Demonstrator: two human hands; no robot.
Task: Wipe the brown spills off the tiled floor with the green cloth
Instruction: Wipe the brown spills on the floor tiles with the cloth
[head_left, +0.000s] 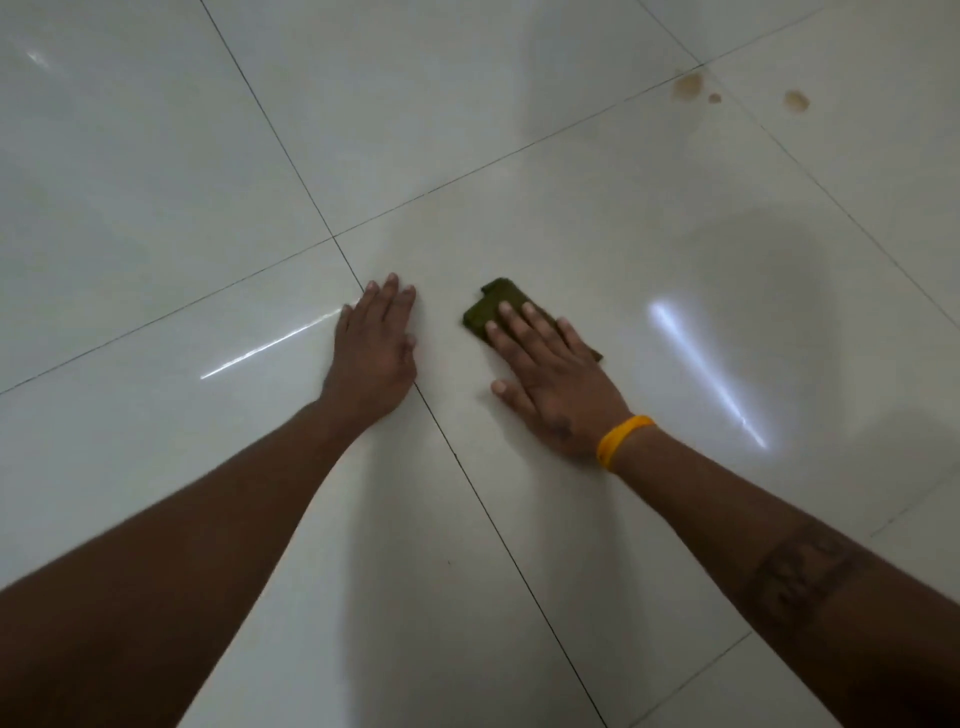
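Right hand (550, 384) presses flat on the green cloth (493, 306), left hand (376, 343) flat on floor; far brown spills (688, 85) risk smearing

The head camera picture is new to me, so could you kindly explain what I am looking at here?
There is no machine here: a person wears a camera on the head, looking forward and down at their own two arms. The surface is a glossy tiled floor with dark joint lines. The left hand rests flat on the floor, holding nothing. The right hand, with a yellow wristband, presses a folded green cloth flat with straight fingers. Far off, toward the upper right, three brown spills lie on the floor, well away from the cloth. The bright streaks are only reflected light.
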